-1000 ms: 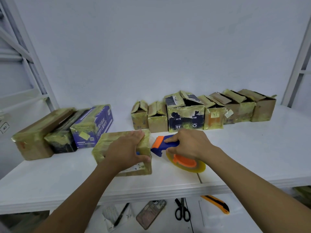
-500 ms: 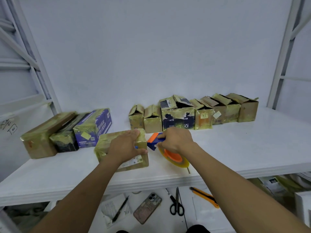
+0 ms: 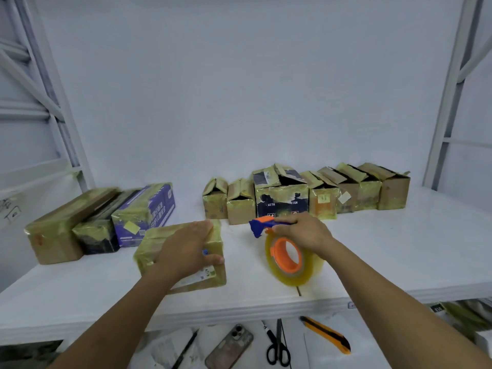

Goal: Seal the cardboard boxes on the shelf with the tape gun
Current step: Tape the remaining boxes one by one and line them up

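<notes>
A smooth white shelf point(image 3: 399, 257) runs wide across the head view, backed by a plain pale wall point(image 3: 253, 102) and framed at both sides by grey-white metal uprights point(image 3: 449, 102). The left hand point(image 3: 186, 251) lies on top of a small cardboard box point(image 3: 149, 249) near the shelf's front edge. Its fingers are held close together and laid nearly flat over the lid, tips at the far top edge, while the thumb is spread apart and rests on the near face beside a white label point(image 3: 206, 272). The box is squat and rectangular, wrapped in glossy yellowish tape that wrinkles at the corners. Just past that thumb, apart from the box, the right hand point(image 3: 303, 233) has its fingers curled round the handle of the tape gun point(image 3: 262, 226), a blue plastic body with an orange top. Beneath those fingers hangs the roll of tape point(image 3: 291, 275), a thick translucent yellow ring on an orange core; whether it touches the shelf cannot be told. Beyond the fingertips of both hands, against the wall, a row of open boxes point(image 3: 282, 198) stands side by side, flaps raised, brown card patched with shiny tape, one printed dark. To the outer side of the left fingers lie three sealed boxes point(image 3: 58, 230), long and blocky, one of them purple. Below the wrists, on a lower white surface point(image 3: 314, 352), lie a pen point(image 3: 186, 350), a phone point(image 3: 230, 347) face down, black scissors point(image 3: 278, 344) and a yellow-and-black utility knife point(image 3: 327, 334).
</notes>
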